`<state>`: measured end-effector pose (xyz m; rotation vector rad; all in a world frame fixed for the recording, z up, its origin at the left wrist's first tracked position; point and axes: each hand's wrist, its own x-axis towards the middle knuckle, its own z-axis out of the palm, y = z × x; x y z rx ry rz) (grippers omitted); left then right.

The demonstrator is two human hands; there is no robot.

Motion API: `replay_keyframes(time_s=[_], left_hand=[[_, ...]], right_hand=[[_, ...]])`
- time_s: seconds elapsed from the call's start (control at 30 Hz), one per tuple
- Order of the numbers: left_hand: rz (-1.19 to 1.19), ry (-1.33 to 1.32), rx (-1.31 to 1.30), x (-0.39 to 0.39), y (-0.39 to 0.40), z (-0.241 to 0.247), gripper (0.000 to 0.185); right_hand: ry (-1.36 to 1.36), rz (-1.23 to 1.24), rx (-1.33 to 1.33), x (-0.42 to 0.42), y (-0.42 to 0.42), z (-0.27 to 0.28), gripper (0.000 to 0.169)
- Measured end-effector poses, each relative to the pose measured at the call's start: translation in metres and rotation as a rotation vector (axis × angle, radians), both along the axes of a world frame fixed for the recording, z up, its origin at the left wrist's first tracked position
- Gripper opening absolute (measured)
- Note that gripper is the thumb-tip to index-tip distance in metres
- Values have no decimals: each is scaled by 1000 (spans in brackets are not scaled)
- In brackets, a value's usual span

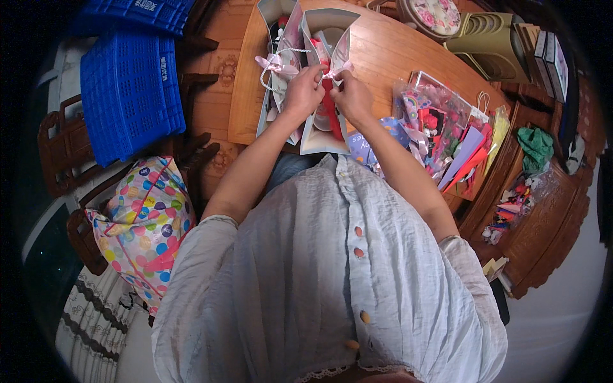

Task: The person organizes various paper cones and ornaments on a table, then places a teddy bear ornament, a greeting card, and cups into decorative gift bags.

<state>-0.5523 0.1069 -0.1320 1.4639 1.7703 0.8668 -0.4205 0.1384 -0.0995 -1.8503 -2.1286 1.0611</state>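
Two paper gift bags stand side by side on the wooden table. At the top of the right gift bag [314,139], my left hand [304,92] and my right hand [353,95] pinch a pink ribbon bow [330,74] from either side. Red material and a clear round item show inside this bag. The left gift bag [265,112] carries its own pink bow [278,66] and a white rope handle [264,79]. Dark and red items sit within it, partly hidden by its walls.
Craft pieces in clear packaging [431,119] and coloured paper strips [462,158] cover the right side of the wooden table [373,52]. Blue plastic crates [131,95] and a polka-dot bag [148,215] are at left. An olive plastic stool [488,45] stands at the far right.
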Motion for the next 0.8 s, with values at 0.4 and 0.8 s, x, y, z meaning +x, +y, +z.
replay_keyframes(time_s=[0.4, 0.8], left_hand=[[-18, -16, -23, 1, 10, -3, 29], [-31, -3, -75, 0, 24, 11, 17]], right_hand=[[765, -426, -281, -10, 22, -42, 13], [1000, -577, -255, -1, 14, -26, 11]])
